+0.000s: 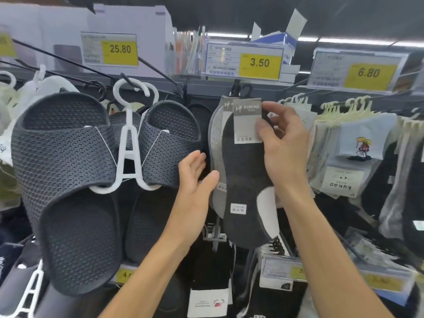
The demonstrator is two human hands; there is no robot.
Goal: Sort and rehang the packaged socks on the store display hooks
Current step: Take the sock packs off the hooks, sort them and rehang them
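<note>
Your left hand [197, 177] sits open below the 3.50 tag [260, 63], and your right hand [284, 143] pinches the dark sock pack [245, 180] under it. Looks basically hung, more probably left.

You have only one view, the wide camera on your head. It faces straight to the hanging display [206, 88], very near: your forearms [321, 237] enter from the bottom edge, the sock pack [246, 180] fills the centre, the price labels [259, 63] line the top.

Bare forearms — bare left hand [195, 180], bare right hand [285, 154].
</note>
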